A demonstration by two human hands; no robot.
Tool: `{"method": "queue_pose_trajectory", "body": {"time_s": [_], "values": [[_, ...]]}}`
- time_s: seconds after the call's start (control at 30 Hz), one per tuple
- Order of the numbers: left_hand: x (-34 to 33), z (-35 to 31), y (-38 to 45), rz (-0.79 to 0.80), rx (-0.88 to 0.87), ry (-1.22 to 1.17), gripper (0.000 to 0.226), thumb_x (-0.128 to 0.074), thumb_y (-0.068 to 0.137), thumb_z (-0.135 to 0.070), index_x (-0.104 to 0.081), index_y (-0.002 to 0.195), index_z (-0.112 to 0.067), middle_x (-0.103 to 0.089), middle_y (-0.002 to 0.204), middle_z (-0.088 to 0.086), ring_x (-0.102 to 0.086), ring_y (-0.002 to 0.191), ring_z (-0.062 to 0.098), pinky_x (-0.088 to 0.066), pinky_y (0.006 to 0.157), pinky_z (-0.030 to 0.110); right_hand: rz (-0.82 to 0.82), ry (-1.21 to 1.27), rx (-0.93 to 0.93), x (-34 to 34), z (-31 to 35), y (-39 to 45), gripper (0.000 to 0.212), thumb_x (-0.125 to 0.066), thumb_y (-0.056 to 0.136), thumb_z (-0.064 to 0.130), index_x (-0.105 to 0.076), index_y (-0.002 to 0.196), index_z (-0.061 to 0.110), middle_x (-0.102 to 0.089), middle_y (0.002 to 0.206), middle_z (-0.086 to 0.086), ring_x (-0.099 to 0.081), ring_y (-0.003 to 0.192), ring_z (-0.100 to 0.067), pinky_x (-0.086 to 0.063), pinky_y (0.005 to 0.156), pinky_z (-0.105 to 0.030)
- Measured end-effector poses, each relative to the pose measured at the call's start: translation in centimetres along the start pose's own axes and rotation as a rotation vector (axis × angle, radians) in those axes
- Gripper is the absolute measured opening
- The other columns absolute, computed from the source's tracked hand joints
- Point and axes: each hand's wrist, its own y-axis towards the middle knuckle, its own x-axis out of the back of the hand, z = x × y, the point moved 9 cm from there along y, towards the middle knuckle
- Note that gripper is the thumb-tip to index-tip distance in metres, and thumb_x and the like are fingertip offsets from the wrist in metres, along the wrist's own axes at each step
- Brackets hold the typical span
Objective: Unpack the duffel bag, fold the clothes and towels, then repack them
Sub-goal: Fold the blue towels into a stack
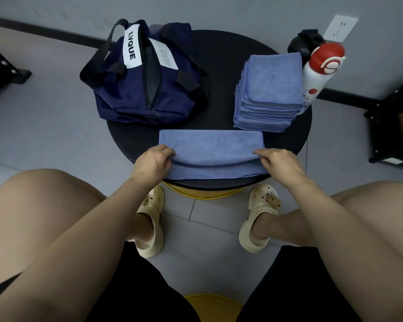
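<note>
Left hand point(153, 159) and right hand point(278, 161) pinch the towel point(209, 145) edge; uneven pulling could skew the fold.

Grey tiled floor point(56, 126) meets a grey wall point(219, 10) — a white socket point(340, 29) at right.

Left hand point(153, 159) curled, pinching; right hand point(280, 162) likewise

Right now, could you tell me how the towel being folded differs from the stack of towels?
The towel being folded is one long strip gripped by the left hand and right hand; the stack of towels is many small squares, untouched. Both are blue.
</note>
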Motion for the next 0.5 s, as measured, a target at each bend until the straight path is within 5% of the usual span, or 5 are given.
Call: {"method": "queue_pose_trajectory", "body": {"time_s": [0.1,0.37,0.5], "values": [[0.5,-0.9,-0.7,-0.017,-0.054,0.011,0.024,-0.052,0.09,-0.006,-0.065,0.109,-0.006,-0.062,0.11,0.009,-0.056,0.104,0.031,-0.049,0.078,0.041,0.002,0.001,0.01,0.2,-0.2,-0.4,0.036,-0.048,0.095,0.01,-0.06,0.128,0.017,-0.06,0.13,-0.008,-0.056,0.118,-0.03,-0.045,0.095,-0.043],[-2.7,-0.6,-1.9,0.237,-0.113,0.237,0.022,-0.051,0.088,-0.013,-0.064,0.106,-0.011,-0.06,0.103,0.009,-0.055,0.098,0.03,-0.045,0.077,0.037,0.238,-0.049,0.036,-2.4,-0.1,-1.7,0.036,-0.05,0.094,0.015,-0.061,0.128,0.021,-0.051,0.14,0.003,-0.045,0.131,-0.018,-0.035,0.107,-0.03],[-2.5,-1.4,-1.3,0.196,-0.117,0.328,0.023,-0.044,0.091,-0.024,-0.064,0.094,-0.015,-0.06,0.092,0.002,-0.054,0.091,0.023,-0.037,0.079,0.032,0.151,-0.045,-0.067,-1.1,0.0,-1.3,0.028,-0.048,0.091,0.034,-0.068,0.081,0.018,-0.069,0.094,-0.002,-0.061,0.089,-0.024,-0.049,0.075,-0.034]]}}
